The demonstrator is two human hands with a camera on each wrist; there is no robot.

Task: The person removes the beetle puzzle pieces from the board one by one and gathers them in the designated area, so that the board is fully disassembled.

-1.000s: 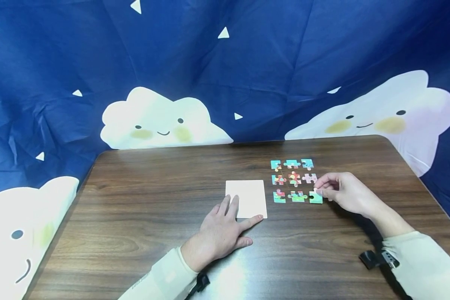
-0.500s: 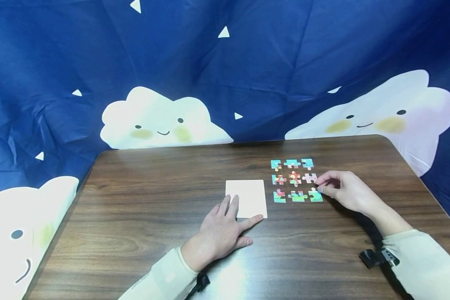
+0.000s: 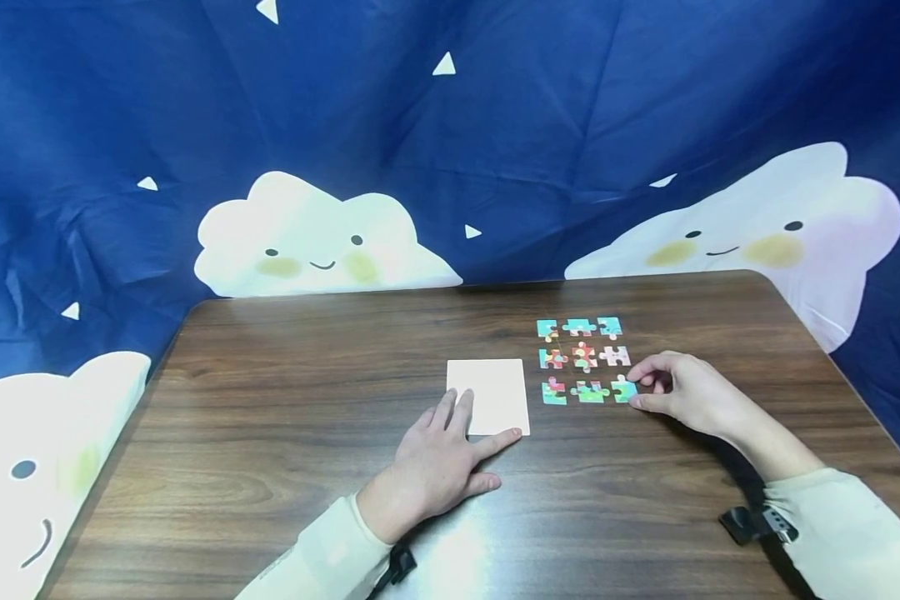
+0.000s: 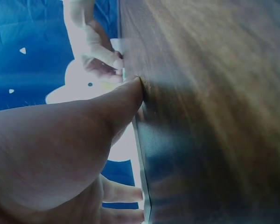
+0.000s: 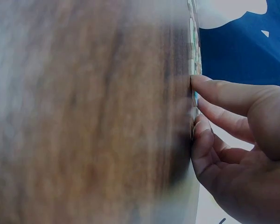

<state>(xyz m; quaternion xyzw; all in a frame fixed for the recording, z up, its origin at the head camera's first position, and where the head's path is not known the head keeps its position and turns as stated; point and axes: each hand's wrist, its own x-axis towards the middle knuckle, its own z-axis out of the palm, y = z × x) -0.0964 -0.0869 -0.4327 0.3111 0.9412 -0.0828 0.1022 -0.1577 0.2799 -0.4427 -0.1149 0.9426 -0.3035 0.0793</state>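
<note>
A white square board [image 3: 487,397] lies on the table. My left hand [image 3: 441,460] rests on its lower part with fingers spread and straight, the index fingertip at its lower right corner. To the right, several jigsaw puzzle pieces [image 3: 584,357] form three rows with small gaps between them. My right hand [image 3: 693,396] pinches the lower right corner puzzle piece [image 3: 623,390], green and light blue, by its right side between thumb and a finger. In the right wrist view the fingertips [image 5: 201,122] touch the tabletop and mostly hide that piece.
The brown wooden table [image 3: 292,425] has rounded far corners. Behind it hangs a blue curtain [image 3: 390,100] printed with smiling clouds. A black wrist strap [image 3: 742,525] sits on the right sleeve, another on the left.
The corner piece, tilted a second ago, now lies flat and a little nearer its left neighbour. My right thumb has moved down to its lower edge. My left hand stays put.
</note>
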